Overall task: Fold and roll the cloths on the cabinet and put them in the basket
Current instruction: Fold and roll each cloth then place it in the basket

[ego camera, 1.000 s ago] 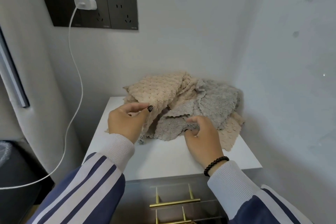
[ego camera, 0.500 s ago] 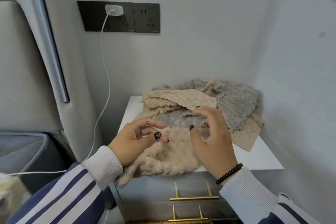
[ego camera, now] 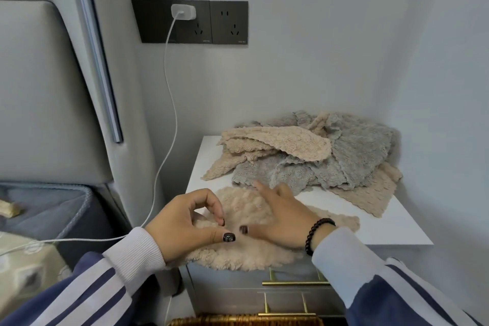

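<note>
Starting at the left, a bed [ego camera: 39,209] is seen beside a padded headboard [ego camera: 34,87]. A white cable [ego camera: 169,103] runs down from a charger [ego camera: 183,11] plugged into a dark socket panel [ego camera: 190,21] on the wall. The left hand [ego camera: 185,225] is held over the near left edge of a beige cloth [ego camera: 246,209]; its fingers [ego camera: 218,213] are curled, and the forefinger and thumb are pinched on the cloth. This cloth is spread flat on the white cabinet [ego camera: 391,227], its front edge overhanging. The right hand [ego camera: 285,217] is laid flat on the same cloth, fingers straight. Behind it, a pile of beige and grey cloths [ego camera: 330,156] is heaped in the cabinet's far right corner. A wicker basket rim [ego camera: 246,321] is visible below the drawers [ego camera: 285,296].
</note>
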A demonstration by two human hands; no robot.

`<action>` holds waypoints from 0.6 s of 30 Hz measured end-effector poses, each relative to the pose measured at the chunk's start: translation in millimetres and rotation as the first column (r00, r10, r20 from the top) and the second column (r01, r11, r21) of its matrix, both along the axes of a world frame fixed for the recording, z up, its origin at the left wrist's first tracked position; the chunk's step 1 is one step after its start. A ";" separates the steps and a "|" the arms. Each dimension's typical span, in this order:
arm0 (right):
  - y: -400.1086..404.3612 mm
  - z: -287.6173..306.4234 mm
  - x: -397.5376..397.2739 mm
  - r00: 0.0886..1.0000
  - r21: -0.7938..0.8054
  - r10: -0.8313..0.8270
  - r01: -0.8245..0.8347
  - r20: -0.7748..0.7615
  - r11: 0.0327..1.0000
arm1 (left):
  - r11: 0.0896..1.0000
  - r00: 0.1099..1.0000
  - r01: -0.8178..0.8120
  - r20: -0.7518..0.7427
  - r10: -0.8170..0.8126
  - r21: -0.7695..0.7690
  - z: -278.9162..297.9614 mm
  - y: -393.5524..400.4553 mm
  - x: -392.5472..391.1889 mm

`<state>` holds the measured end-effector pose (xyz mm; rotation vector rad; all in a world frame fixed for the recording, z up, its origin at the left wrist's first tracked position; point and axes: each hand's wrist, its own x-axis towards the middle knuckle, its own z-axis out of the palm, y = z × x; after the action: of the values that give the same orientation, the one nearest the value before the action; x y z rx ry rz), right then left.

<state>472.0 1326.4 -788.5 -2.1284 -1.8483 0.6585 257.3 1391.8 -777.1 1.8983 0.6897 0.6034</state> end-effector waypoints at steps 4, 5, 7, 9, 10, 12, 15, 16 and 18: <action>7.7 -4.5 0.9 0.995 0.121 -0.102 0.104 -0.019 0.987 | 0.996 0.996 -0.050 -0.073 0.055 0.069 -4.8 4.1 -11.9; 7.5 -5.1 0.7 0.989 0.204 -0.132 0.144 -0.070 0.968 | 0.994 0.994 -0.066 -0.086 0.073 0.088 -5.8 5.2 -14.0; 6.1 -0.6 5.8 0.962 0.384 -0.189 0.253 -0.197 0.888 | 0.988 0.989 -0.095 -0.106 0.108 0.121 -7.2 8.5 -16.9; 1.2 12.8 14.2 0.929 0.498 -0.229 0.351 -0.290 0.793 | 0.981 0.984 -0.122 -0.115 0.140 0.151 -7.3 12.1 -18.0; -2.6 21.0 17.8 0.916 0.523 -0.234 0.381 -0.327 0.763 | 0.974 0.980 -0.142 -0.116 0.164 0.177 -6.9 13.9 -17.3; -11.3 34.0 24.6 0.906 0.550 -0.208 0.393 -0.369 0.737 | 0.946 0.966 -0.203 -0.108 0.237 0.253 -5.9 16.4 -14.4; -26.3 44.7 31.6 0.905 0.520 -0.169 0.368 -0.389 0.771 | 0.900 0.939 -0.287 -0.089 0.331 0.327 -2.1 18.2 -8.9; -30.3 47.1 35.1 0.895 0.501 -0.167 0.377 -0.414 0.779 | 0.902 0.935 -0.295 -0.100 0.341 0.315 -0.9 19.9 -8.6; -37.6 51.6 43.7 0.834 0.456 -0.183 0.453 -0.521 0.766 | 0.937 0.946 -0.271 -0.119 0.302 0.223 3.2 23.9 -9.4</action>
<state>515.7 1288.8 -736.9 -1.6539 -1.1746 0.3977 248.0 1415.7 -773.9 2.0654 1.0513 0.7418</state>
